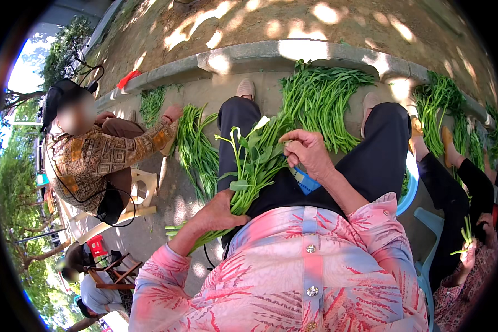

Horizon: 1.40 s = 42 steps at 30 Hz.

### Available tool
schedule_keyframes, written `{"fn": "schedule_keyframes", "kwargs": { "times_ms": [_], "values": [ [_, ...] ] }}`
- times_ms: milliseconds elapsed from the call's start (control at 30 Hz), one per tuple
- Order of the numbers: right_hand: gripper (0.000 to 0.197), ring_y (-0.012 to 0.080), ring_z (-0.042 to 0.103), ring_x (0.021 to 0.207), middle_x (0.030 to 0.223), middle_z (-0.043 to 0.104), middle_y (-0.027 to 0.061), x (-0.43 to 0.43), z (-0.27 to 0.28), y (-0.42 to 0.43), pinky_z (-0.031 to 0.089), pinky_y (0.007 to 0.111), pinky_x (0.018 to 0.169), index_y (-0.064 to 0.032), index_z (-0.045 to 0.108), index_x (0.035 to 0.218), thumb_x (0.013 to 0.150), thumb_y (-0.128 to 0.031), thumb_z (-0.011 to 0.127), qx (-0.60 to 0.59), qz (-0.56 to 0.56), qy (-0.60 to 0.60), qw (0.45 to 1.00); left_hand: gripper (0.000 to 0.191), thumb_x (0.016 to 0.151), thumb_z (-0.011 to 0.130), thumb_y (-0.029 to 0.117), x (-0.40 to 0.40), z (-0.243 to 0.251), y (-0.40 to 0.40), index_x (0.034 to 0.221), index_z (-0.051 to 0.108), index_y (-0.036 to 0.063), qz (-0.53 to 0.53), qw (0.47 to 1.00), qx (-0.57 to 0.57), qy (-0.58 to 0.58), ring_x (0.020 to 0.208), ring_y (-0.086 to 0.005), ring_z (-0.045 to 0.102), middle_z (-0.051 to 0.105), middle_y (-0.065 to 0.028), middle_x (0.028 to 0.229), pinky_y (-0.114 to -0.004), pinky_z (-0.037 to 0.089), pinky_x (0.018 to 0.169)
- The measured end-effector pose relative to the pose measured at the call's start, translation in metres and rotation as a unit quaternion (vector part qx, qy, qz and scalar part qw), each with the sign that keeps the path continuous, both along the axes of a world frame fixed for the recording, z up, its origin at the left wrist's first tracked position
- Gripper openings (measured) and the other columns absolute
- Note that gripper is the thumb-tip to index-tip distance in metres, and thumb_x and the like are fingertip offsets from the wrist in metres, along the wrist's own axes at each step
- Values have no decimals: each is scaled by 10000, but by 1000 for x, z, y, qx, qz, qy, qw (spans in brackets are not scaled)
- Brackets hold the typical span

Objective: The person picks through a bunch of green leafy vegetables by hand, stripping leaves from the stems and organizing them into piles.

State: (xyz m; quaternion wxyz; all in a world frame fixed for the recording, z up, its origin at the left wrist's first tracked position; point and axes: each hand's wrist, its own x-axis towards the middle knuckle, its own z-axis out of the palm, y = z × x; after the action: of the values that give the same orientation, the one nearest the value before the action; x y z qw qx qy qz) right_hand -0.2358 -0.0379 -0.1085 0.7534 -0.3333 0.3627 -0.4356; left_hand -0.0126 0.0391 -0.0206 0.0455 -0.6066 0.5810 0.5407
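Note:
A bundle of leafy greens (253, 170), which look like water spinach, lies across my lap with its leaves pointing forward. My left hand (218, 213) is wrapped around the lower stems, and the cut ends stick out behind my wrist. A white flower (261, 123) shows at the bundle's tip. At the leafy end, my right hand (309, 153) has thumb and forefinger pinched on what looks like a bit of leaf. Under that hand, a blue patterned piece (306, 182) rests on my dark trousers, partly hidden.
Piles of greens lie on the pavement ahead (319, 108), to the left (197, 149) and to the right (433, 112). A concrete kerb (253, 58) runs beyond them. One person (95, 153) sits at left; another (460, 265) at right holds stems. A blue-rimmed basin (411, 182) stands by my right leg.

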Motion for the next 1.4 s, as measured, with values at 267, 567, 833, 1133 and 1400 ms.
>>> {"fn": "schedule_keyframes", "kwargs": {
  "times_ms": [267, 567, 833, 1133, 1400],
  "values": [
    [107, 22, 402, 452, 561, 489, -33, 12, 2, 0, 336, 184, 421, 43, 616, 816, 794, -51, 568, -94, -6, 125, 988, 528, 616, 654, 145, 0, -6, -1, 1080, 467, -25, -31, 998, -43, 15, 796, -257, 532, 562, -164, 852, -325, 437, 754],
    [123, 53, 432, 467, 524, 515, 15, 9, 11, -5, 352, 236, 439, 15, 623, 710, 723, -104, 655, -209, 100, 244, 942, 588, 617, 628, 175, 5, -7, -2, 1118, 430, -60, -64, 997, -29, -11, 883, -336, 576, 581, -242, 930, -353, 447, 814],
    [127, 41, 394, 442, 535, 504, -7, 8, 1, 2, 303, 215, 407, 16, 588, 660, 728, -79, 637, -249, 10, 266, 931, 447, 626, 623, 83, 8, -6, 0, 1045, 496, -7, -39, 998, -46, 34, 728, -170, 516, 578, -106, 834, -296, 447, 714],
    [89, 71, 418, 457, 629, 534, 5, -3, 28, -4, 341, 200, 427, -9, 609, 856, 825, -81, 568, -98, -93, 124, 983, 477, 617, 673, 179, 9, 1, -14, 991, 483, -45, -71, 997, -25, 18, 694, -197, 570, 580, -124, 768, -305, 469, 678],
    [121, 81, 426, 451, 538, 474, -3, 10, 60, 16, 322, 227, 425, 4, 609, 802, 834, -105, 567, -283, -65, 221, 931, 518, 639, 694, 180, -5, 15, -39, 1042, 483, -68, -13, 989, 134, 62, 639, -206, 595, 602, -137, 784, -311, 481, 629]
  ]
}}
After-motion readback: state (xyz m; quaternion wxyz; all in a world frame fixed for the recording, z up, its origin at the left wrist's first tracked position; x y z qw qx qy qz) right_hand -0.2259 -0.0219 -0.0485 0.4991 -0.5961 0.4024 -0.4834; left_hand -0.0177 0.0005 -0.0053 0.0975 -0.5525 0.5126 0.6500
